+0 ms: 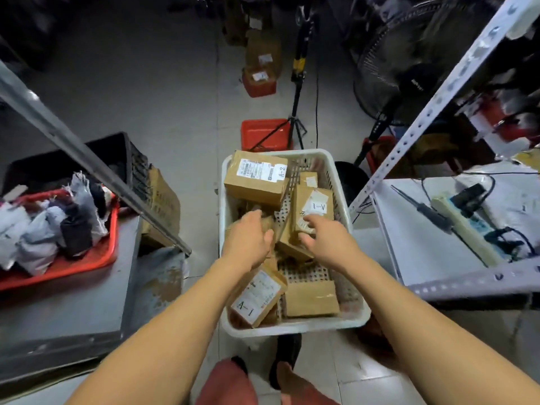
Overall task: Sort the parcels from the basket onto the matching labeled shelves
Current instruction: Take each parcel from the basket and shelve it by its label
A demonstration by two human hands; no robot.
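Note:
A white perforated basket (pixel 344 182) stands on the floor below me, holding several brown cardboard parcels. At its far end lies a parcel marked A-2 (pixel 257 182). A parcel marked A-1 (pixel 315 204) leans at the right, and another A-1 parcel (pixel 257 296) lies at the near left beside a plain parcel (pixel 311 299). Both my hands reach down into the basket. My left hand (pixel 248 238) hovers over the middle parcels with fingers loosely curled. My right hand (pixel 324 241) has its fingers spread just in front of the right A-1 parcel. Neither hand plainly holds anything.
A white metal shelf (pixel 423 235) with a power strip and cables stands at the right. A grey shelf (pixel 73 302) at the left carries a red tray of cloth (pixel 96 258). Red bins (pixel 263 133), a tripod (pixel 298 92), a fan (pixel 409 54) and boxes stand on the floor beyond.

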